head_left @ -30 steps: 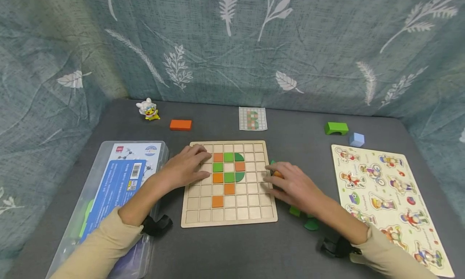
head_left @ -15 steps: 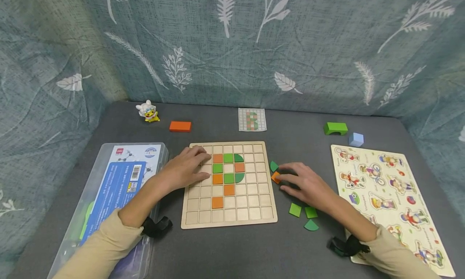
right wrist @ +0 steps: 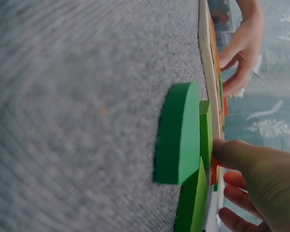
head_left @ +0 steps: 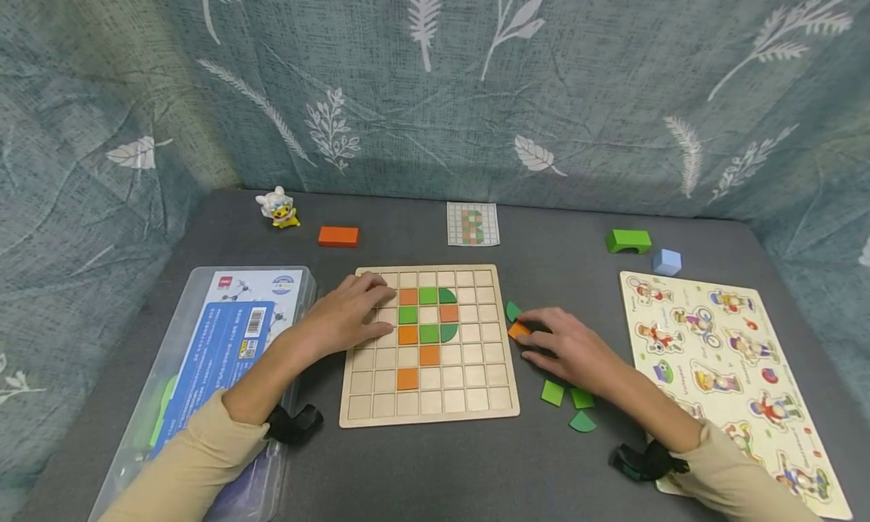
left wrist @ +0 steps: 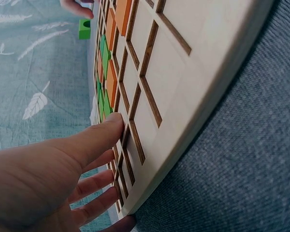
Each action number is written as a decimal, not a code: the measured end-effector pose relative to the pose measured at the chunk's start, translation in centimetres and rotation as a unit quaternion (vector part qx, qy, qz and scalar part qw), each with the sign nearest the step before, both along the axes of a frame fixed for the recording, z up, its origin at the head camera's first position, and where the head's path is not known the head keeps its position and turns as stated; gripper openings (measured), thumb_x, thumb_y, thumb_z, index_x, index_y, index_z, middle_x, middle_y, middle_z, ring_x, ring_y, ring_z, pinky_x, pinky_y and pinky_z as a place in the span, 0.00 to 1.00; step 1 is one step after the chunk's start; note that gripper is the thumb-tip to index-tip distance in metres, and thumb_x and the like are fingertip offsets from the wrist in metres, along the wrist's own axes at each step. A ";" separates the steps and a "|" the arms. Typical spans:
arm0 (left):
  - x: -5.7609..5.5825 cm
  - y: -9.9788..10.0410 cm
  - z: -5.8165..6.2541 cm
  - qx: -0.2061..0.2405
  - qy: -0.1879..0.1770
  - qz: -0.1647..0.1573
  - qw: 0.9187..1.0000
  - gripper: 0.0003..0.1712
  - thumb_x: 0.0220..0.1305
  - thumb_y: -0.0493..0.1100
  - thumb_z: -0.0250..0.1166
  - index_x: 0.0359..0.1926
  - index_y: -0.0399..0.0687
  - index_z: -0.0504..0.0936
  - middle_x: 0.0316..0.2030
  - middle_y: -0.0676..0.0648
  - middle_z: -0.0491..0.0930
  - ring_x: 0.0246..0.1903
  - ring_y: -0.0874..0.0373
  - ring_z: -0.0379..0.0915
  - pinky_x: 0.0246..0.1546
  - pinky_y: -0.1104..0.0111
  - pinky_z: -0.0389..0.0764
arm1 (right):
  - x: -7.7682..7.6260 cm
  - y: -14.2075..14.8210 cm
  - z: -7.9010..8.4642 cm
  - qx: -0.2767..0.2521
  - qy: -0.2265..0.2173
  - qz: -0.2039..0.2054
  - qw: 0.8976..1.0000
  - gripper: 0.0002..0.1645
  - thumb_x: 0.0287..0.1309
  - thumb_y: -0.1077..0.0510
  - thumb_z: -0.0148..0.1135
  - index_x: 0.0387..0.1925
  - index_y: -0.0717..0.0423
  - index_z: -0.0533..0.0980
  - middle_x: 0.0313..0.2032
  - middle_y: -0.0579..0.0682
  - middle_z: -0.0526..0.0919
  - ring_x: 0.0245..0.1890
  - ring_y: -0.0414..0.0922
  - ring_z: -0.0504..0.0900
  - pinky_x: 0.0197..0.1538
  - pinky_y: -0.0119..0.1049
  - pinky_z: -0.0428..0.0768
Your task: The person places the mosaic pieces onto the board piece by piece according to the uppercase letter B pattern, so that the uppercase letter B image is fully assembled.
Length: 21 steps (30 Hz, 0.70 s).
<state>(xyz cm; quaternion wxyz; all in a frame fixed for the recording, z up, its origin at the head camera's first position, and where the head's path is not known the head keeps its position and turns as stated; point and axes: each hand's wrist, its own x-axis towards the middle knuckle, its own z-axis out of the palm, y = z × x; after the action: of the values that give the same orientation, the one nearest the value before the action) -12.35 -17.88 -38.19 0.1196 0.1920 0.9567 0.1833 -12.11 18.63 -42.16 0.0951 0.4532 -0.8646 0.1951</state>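
Observation:
My left hand rests at the left side of a wooden grid board, thumb and fingers extended over its cells. Orange, light green and dark green tiles sit in the board's middle columns, among them an orange square apart from the others. My right hand is just off the board's right edge, its fingertips touching a loose orange square tile. A dark green quarter-round tile lies beside that. Nearer me are two light green squares and a dark green quarter-round.
A pattern card lies behind the board. Further back are a toy figure, an orange block, a green arch block and a blue cube. A plastic case lies left, a picture puzzle right.
My right hand has drawn back rightward from over the board's edge to the loose orange tile, uncovering the nearby green pieces. My left hand has stayed in place.

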 end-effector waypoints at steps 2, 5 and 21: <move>0.0 0.0 0.0 0.001 0.001 0.000 1.000 0.31 0.61 0.48 0.68 0.63 0.42 0.74 0.59 0.42 0.70 0.53 0.47 0.65 0.53 0.51 0.73 | 0.1 -0.1 0.2 0.008 -0.010 -0.004 1.000 0.15 0.49 0.59 0.74 0.41 0.54 0.85 0.52 0.54 0.80 0.52 0.50 0.79 0.48 0.45 0.80; -0.1 0.0 0.0 0.002 0.004 0.000 1.000 0.31 0.61 0.48 0.68 0.63 0.42 0.74 0.59 0.42 0.70 0.53 0.47 0.65 0.53 0.51 0.73 | 0.3 -0.2 0.4 0.012 -0.025 -0.011 1.000 0.14 0.51 0.59 0.73 0.41 0.53 0.84 0.52 0.52 0.81 0.51 0.48 0.80 0.46 0.42 0.81; 0.0 0.0 0.0 0.001 -0.001 -0.001 1.000 0.31 0.61 0.48 0.68 0.63 0.42 0.74 0.60 0.41 0.70 0.55 0.46 0.65 0.55 0.49 0.72 | 0.6 0.1 0.9 0.027 -0.065 -0.003 0.998 0.14 0.52 0.63 0.70 0.42 0.50 0.84 0.50 0.49 0.83 0.48 0.44 0.80 0.45 0.40 0.81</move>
<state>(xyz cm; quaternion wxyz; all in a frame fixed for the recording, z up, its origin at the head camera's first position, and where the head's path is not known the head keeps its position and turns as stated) -12.39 -17.89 -38.22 0.1205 0.1931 0.9561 0.1846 -11.55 18.75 -41.21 0.0274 0.4397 -0.8750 0.2007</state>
